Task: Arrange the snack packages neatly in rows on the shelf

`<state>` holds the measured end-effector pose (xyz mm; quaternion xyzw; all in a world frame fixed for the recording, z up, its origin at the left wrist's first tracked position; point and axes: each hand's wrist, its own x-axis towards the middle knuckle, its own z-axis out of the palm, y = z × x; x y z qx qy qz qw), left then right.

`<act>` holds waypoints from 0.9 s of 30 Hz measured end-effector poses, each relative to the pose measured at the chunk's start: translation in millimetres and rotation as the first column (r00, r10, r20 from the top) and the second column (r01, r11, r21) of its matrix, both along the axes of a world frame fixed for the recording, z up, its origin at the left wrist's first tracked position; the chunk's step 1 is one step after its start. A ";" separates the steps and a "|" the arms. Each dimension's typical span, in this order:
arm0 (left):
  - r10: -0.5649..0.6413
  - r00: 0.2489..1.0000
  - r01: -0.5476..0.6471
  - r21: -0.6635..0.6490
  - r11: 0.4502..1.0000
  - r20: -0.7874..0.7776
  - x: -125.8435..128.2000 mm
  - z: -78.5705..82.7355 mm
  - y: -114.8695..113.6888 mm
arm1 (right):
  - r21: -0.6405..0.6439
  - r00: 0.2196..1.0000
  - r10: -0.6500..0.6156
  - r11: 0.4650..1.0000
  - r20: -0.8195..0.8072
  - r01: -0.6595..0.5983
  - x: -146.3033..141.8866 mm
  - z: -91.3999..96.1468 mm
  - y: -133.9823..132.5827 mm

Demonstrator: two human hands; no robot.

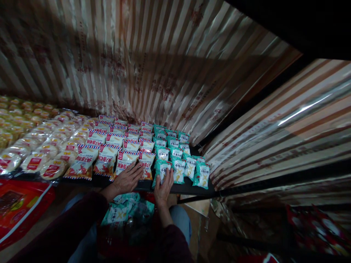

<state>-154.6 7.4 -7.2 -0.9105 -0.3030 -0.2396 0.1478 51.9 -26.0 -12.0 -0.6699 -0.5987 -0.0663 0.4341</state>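
Observation:
My left hand [128,179] lies fairly flat, fingers stretched out, against the lower front of the white-and-orange snack bags [126,156] at the shelf's front edge. My right hand [163,187] has its thumb and fingers around the lower part of a green snack bag [162,167] in the front row. More green bags [178,171] stand in rows beside it, slightly leaned back. Below my hands, loose green snack bags [117,214] lie in a dark red container [109,243] between my knees.
Round wrapped crackers [53,168] and yellow packs [16,120] fill the shelf's left. The black shelf [179,189] ends at the right near a dark metal bar [255,185]. Striped plastic sheeting [164,65] hangs behind. A red package [24,208] is at lower left.

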 end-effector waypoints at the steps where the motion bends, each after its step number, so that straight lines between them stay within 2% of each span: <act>1: -0.002 1.000 0.002 0.000 1.000 0.000 0.0 -0.7 0.2 | 0.005 1.000 -0.009 1.000 -0.006 0.009 -2.5 0.2 1.5; 9: -0.007 1.000 0.007 0.008 1.000 -0.001 0.5 -0.3 0.3 | 0.019 0.992 -0.126 0.992 -0.024 0.127 -17.7 4.2 7.6; 16: -0.008 1.000 0.009 -0.012 1.000 0.003 0.2 1.9 0.0 | 0.036 0.994 -0.103 0.994 0.043 0.101 -11.9 -0.2 -5.2; 27: -0.009 1.000 0.009 -0.002 1.000 -0.014 -0.2 0.5 0.5 | 0.022 0.993 -0.113 0.993 0.025 0.112 -16.4 -8.5 1.3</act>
